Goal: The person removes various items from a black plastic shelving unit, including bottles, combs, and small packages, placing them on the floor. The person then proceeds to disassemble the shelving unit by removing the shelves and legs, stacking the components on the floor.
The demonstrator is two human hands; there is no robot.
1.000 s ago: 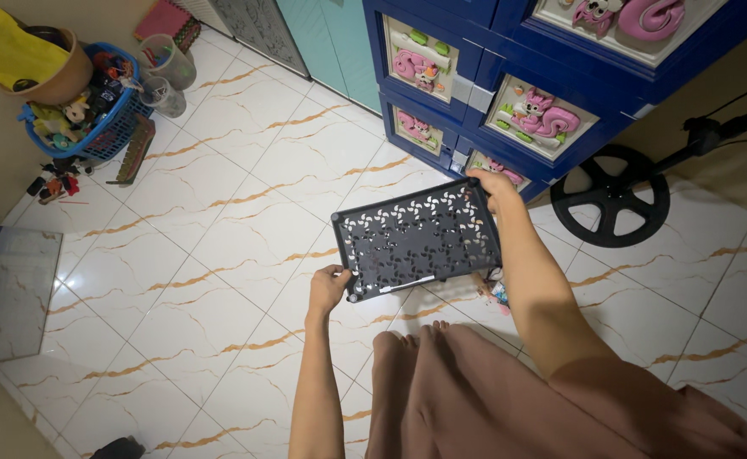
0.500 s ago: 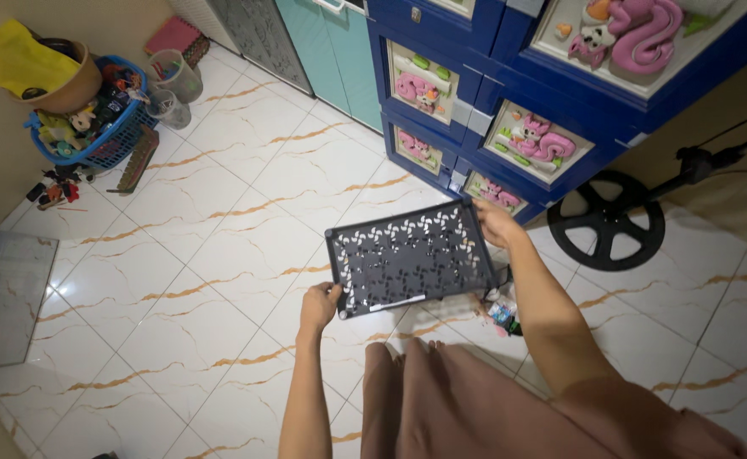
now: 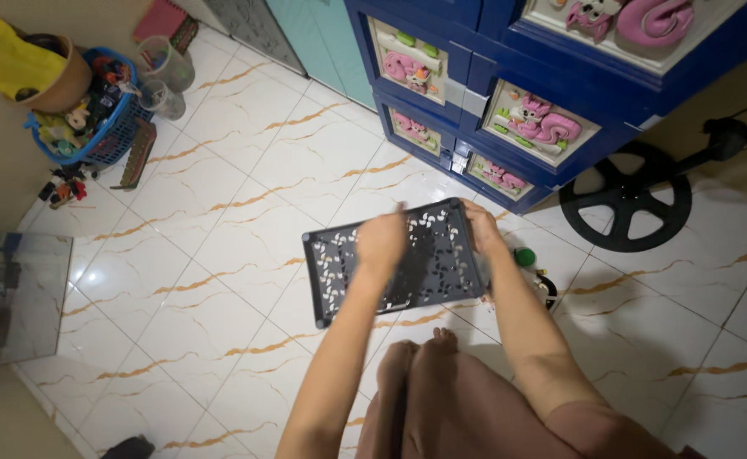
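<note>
Grip: right hand [image 3: 481, 228] closed on the far right edge of a flat black rectangular plastic panel [image 3: 428, 263] pierced with pinwheel-shaped cut-outs. Left hand [image 3: 382, 240] lies over the panel's upper face near its middle, blurred; whether its fingers clasp anything cannot be told.

Panel position: held roughly level above the white floor tiles [image 3: 220, 246] with orange veining, in front of the person's knees and bare toes [image 3: 424, 344], which show below it over a brown garment [image 3: 484, 408].

Surroundings:
- Dark blue plastic drawer cabinet [image 3: 475, 85] with pink cartoon relief fronts, beyond the panel.
- Black round fan base [image 3: 624, 197] on the floor, to the right of the cabinet.
- Small green round object [image 3: 524, 256], just beside the panel's right edge.
- Blue plastic basket [image 3: 105, 140] full of small toys, far left corner, well apart from the panel.
- Two clear plastic cups [image 3: 169, 72] near the basket.
</note>
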